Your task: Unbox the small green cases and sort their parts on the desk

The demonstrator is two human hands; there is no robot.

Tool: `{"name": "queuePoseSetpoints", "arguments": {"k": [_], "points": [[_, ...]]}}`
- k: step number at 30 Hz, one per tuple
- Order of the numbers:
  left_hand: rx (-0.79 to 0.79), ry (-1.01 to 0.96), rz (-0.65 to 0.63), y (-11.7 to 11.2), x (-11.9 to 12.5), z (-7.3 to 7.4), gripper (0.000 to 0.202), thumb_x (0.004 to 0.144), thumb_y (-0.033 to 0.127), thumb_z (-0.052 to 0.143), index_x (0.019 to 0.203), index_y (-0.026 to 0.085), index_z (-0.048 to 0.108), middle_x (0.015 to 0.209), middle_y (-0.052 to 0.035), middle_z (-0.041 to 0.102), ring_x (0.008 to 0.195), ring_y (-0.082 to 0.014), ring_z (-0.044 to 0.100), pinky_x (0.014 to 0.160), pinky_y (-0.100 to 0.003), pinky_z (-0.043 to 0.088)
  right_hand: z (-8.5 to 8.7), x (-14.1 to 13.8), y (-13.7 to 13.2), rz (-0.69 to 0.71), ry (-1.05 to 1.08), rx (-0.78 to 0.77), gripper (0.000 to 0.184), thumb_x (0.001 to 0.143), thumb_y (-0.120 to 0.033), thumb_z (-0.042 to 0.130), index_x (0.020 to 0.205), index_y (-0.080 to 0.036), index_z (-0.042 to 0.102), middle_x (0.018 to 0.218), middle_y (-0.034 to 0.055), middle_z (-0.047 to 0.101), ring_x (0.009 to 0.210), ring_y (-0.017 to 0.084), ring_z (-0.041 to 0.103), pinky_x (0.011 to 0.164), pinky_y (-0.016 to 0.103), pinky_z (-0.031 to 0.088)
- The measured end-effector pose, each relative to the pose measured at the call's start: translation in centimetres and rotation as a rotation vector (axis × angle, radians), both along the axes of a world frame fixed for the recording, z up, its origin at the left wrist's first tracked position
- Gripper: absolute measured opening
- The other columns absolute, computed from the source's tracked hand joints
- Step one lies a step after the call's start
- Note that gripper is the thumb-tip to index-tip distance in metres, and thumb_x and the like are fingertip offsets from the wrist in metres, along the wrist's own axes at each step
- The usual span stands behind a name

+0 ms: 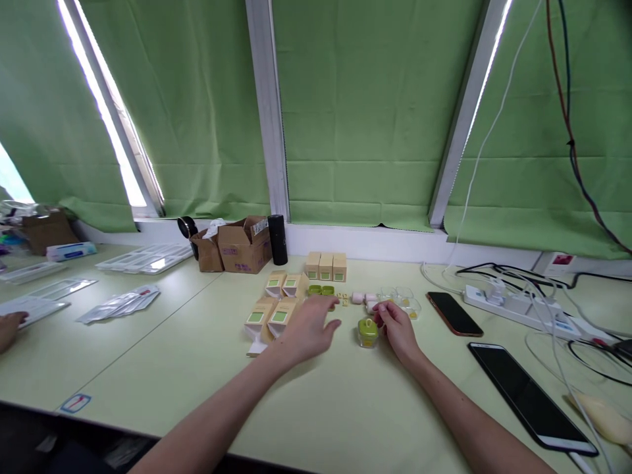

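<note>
My left hand (310, 327) hovers over the table with fingers stretched out toward two small green pieces (320, 290); it holds nothing. My right hand (395, 326) rests beside a small clear jar with a green lid (368, 332), its fingertips pinched on a small pale piece I cannot make out. Several tan cartons with green labels (270, 316) lie to the left of my left hand. Three upright tan boxes (326, 266) stand behind them. Pink and white small pieces (363, 298) and clear cups (405, 301) lie just beyond my right hand.
Two dark phones (453, 313) (528, 397) lie at the right, near a white power strip (508, 303) with cables. Cardboard boxes (244, 247) and a black cylinder (277, 239) stand at the back. Plastic packets (118, 304) and trays (145, 259) lie left. Another person's hand (8, 327) shows at the far left.
</note>
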State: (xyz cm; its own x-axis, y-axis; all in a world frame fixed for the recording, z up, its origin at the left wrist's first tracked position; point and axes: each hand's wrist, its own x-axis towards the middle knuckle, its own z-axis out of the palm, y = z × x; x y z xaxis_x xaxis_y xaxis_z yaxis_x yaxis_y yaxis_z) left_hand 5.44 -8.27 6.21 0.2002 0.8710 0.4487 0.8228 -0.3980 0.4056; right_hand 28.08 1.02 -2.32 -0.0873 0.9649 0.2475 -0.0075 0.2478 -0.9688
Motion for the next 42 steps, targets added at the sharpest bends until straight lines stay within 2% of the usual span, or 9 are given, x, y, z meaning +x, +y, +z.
{"name": "queuePoseSetpoints", "arguments": {"k": [3,7,13,17,21,26,33,39,42], "points": [[-0.107,0.049,-0.076,0.8,2.6,-1.2,0.045,0.087,0.029,0.069,0.131,0.020,0.062,0.129,-0.0158,0.069,0.127,-0.0353,0.060,0.104,-0.049,0.050,-0.1,0.1,0.2,-0.001,0.007,0.010,0.050,0.083,-0.073,0.062,0.083,-0.023,0.067,0.067,0.0017,0.063,0.064,0.020,0.054,0.058,0.031,0.038],[-0.218,0.077,-0.123,1.6,4.4,-2.2,0.062,0.081,0.027,0.075,0.139,0.019,0.056,0.132,-0.0181,0.066,0.130,-0.0383,0.056,0.109,-0.051,0.044,-0.1,0.1,0.4,0.000,0.010,0.024,0.048,0.083,-0.071,0.063,0.082,-0.023,0.067,0.066,0.0018,0.064,0.064,0.021,0.056,0.058,0.031,0.040],[-0.274,-0.120,-0.114,1.9,4.4,-4.2,0.044,0.085,0.027,0.072,0.128,0.023,0.065,0.124,-0.0142,0.067,0.124,-0.0328,0.059,0.109,-0.047,0.046,0.1,0.0,0.3,0.010,0.013,0.020,0.049,0.081,-0.072,0.065,0.081,-0.023,0.068,0.065,0.0016,0.064,0.062,0.020,0.055,0.056,0.030,0.040],[-0.308,-0.303,-0.052,2.3,3.7,-5.4,0.048,0.084,0.031,0.073,0.131,0.022,0.065,0.128,-0.0136,0.066,0.122,-0.0313,0.061,0.109,-0.047,0.047,0.4,-0.1,0.0,0.025,0.021,0.029,0.053,0.079,-0.076,0.066,0.081,-0.022,0.069,0.069,0.0036,0.067,0.065,0.021,0.057,0.056,0.030,0.041],[-0.281,-0.436,-0.018,2.9,3.2,-5.4,0.049,0.085,0.034,0.073,0.131,0.019,0.064,0.126,-0.0147,0.067,0.120,-0.0310,0.062,0.108,-0.048,0.047,0.9,-0.2,-0.6,0.069,0.021,0.051,0.055,0.080,-0.076,0.067,0.086,-0.022,0.072,0.076,0.0056,0.071,0.068,0.021,0.060,0.060,0.031,0.044],[-0.245,-0.521,0.006,3.0,3.1,-4.8,0.049,0.089,0.043,0.067,0.131,0.018,0.065,0.119,-0.0146,0.071,0.112,-0.0297,0.064,0.094,-0.043,0.052,1.3,-0.6,-1.4,0.181,0.034,0.084,0.049,0.080,-0.067,0.074,0.095,-0.021,0.074,0.087,0.0063,0.074,0.074,0.021,0.064,0.065,0.031,0.049],[-0.232,-0.546,0.008,2.8,3.4,-4.6,0.052,0.090,0.050,0.066,0.129,0.014,0.069,0.108,-0.0127,0.075,0.099,-0.0276,0.068,0.085,-0.040,0.053,1.3,-1.2,-1.8,0.310,0.159,-0.062,0.056,0.070,-0.059,0.086,0.107,-0.019,0.073,0.096,0.0090,0.075,0.079,0.021,0.067,0.060,0.031,0.056],[-0.160,-0.648,-0.011,3.1,3.2,-5.2,0.048,0.094,0.051,0.060,0.125,0.016,0.073,0.124,-0.0136,0.075,0.110,-0.0296,0.068,0.094,-0.041,0.052,1.3,-1.1,-1.7,0.373,0.402,-0.192,0.048,0.070,-0.053,0.090,0.100,-0.018,0.076,0.089,0.0067,0.075,0.074,0.020,0.069,0.064,0.034,0.060],[-0.145,-0.706,-0.056,3.1,3.1,-5.2,0.045,0.096,0.049,0.059,0.124,0.017,0.073,0.119,-0.0129,0.077,0.112,-0.0294,0.069,0.099,-0.042,0.052,1.1,-1.0,-1.5,0.406,0.498,-0.232,0.043,0.074,-0.052,0.089,0.096,-0.017,0.076,0.088,0.0083,0.078,0.073,0.020,0.072,0.065,0.034,0.061]]}}
